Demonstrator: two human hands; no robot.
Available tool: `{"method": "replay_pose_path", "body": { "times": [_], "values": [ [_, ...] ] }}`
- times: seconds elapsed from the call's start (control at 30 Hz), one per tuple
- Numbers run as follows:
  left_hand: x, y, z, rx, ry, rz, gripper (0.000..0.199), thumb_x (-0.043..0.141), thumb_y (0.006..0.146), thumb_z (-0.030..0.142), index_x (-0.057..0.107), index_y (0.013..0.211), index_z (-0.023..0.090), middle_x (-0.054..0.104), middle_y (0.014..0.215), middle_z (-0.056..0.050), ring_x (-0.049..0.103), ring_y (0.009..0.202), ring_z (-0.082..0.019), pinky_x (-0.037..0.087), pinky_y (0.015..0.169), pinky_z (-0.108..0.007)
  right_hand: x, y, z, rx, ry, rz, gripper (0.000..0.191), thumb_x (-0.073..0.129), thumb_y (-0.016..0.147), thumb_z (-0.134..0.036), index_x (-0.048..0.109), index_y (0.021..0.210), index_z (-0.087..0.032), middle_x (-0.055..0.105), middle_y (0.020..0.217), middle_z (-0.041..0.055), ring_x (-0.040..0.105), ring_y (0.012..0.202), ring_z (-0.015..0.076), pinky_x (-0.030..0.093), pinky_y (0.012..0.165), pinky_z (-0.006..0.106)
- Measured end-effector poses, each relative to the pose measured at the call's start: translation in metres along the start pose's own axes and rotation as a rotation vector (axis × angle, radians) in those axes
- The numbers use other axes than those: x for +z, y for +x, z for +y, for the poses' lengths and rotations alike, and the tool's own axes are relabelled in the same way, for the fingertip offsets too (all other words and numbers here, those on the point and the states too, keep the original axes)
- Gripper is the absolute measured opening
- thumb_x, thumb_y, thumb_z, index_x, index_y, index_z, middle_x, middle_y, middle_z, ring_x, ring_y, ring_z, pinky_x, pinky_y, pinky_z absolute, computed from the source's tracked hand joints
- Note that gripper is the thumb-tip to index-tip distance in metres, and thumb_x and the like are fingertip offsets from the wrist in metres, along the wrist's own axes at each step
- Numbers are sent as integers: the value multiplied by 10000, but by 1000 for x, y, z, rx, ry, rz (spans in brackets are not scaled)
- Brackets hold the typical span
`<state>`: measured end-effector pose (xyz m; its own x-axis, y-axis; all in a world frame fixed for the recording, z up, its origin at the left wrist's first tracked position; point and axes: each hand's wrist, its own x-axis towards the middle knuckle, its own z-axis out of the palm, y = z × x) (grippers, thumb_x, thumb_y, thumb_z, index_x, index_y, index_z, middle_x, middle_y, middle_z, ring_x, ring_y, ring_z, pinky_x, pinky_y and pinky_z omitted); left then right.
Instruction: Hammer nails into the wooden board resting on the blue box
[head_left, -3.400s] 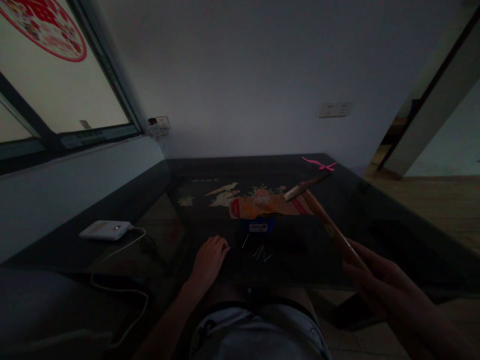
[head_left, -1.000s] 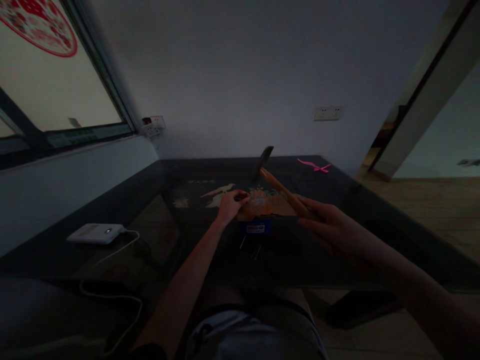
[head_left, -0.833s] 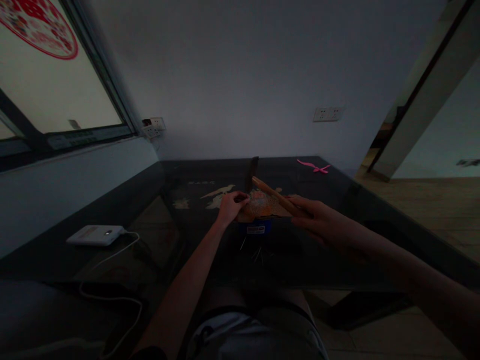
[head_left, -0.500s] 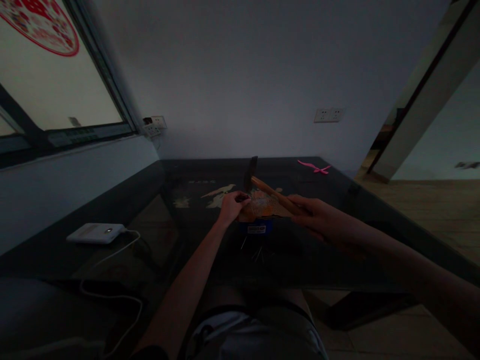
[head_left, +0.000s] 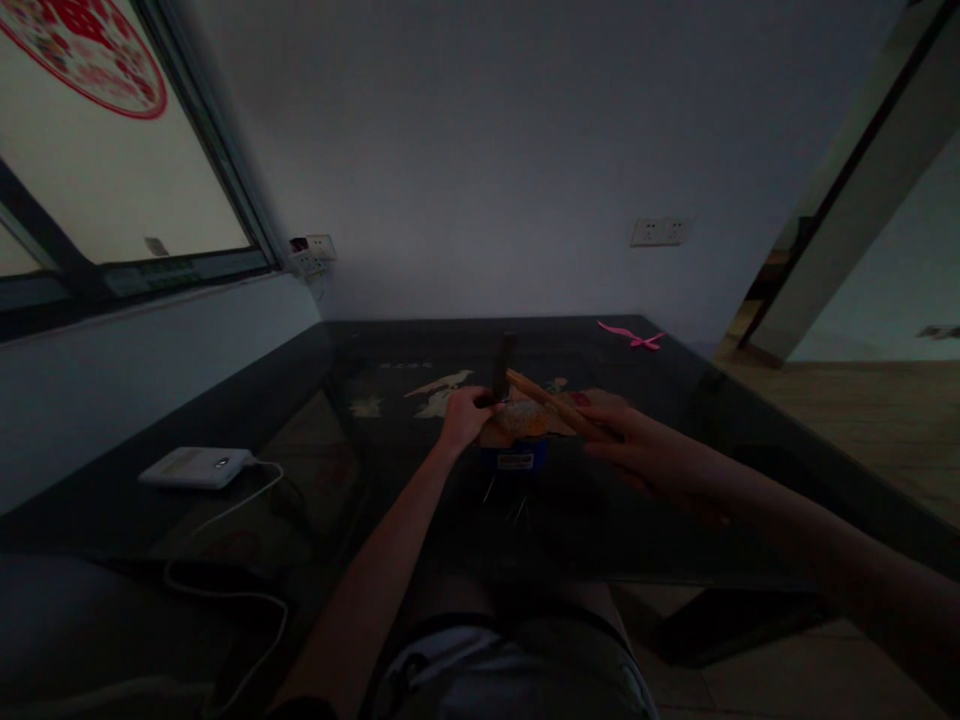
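At the near left edge of the dark glass table (head_left: 675, 480) lies a white box-shaped device (head_left: 196, 467), its white cable (head_left: 232, 540) trailing toward the near edge. Further right, at the middle of the table, the left hand (head_left: 465, 418) is extended forward with fingers pinched together at the left end of an orange-brown board (head_left: 525, 422); the light is too poor to tell what, if anything, sits between the fingertips. The board rests on a small blue box (head_left: 514, 459), and several thin pale pins or nails (head_left: 517, 505) lie loose on the glass just nearer than the box. The hammer (head_left: 544, 400) is directly above the board: its dark head (head_left: 502, 368) stands just over the left hand's fingertips, and its wooden handle runs down and to the right, long axis slanting from the head at upper left to the grip at lower right. The right hand (head_left: 637, 450) is closed around the lower part of that handle, to the right of the board. The left hand is the one nearer the hammer head, close enough to appear almost touching. At the far right corner lies a pink ribbon-like strip (head_left: 634, 335), well apart from both hands.
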<state>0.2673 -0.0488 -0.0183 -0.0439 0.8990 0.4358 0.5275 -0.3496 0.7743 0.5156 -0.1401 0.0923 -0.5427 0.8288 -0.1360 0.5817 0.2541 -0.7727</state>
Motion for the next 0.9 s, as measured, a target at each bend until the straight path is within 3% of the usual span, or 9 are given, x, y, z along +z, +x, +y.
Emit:
{"method": "replay_pose_path", "body": {
  "times": [0.23,0.43,0.6,0.9],
  "values": [
    [3,1,-1,-9,-76,-2,73,695,677,162,670,724,111,692,753,-66,642,705,-157,493,688,-264,-2,-5,-5,-50,52,54,463,516,794,-281,476,1233,-142,440,550,-78,381,345,51,326,307,158],
    [0,0,-2,-17,25,8,139,707,664,211,688,773,127,691,750,-49,635,704,-168,489,668,-277,5,0,9,-32,35,10,427,515,787,-238,512,1208,-163,464,557,-62,417,355,59,337,312,160],
    [2,0,0,-23,-53,-10,53,684,677,162,673,720,132,690,735,-44,638,700,-157,492,685,-271,3,-5,7,-77,49,74,453,519,799,-266,494,1239,-164,498,625,-43,400,355,49,336,304,164],
    [1,0,0,-30,-10,-17,116,694,674,179,684,774,122,696,769,-57,641,720,-169,488,687,-278,7,-5,9,-20,32,63,481,523,782,-246,503,1254,-154,480,558,-57,412,355,63,349,317,166]
  ]
}}
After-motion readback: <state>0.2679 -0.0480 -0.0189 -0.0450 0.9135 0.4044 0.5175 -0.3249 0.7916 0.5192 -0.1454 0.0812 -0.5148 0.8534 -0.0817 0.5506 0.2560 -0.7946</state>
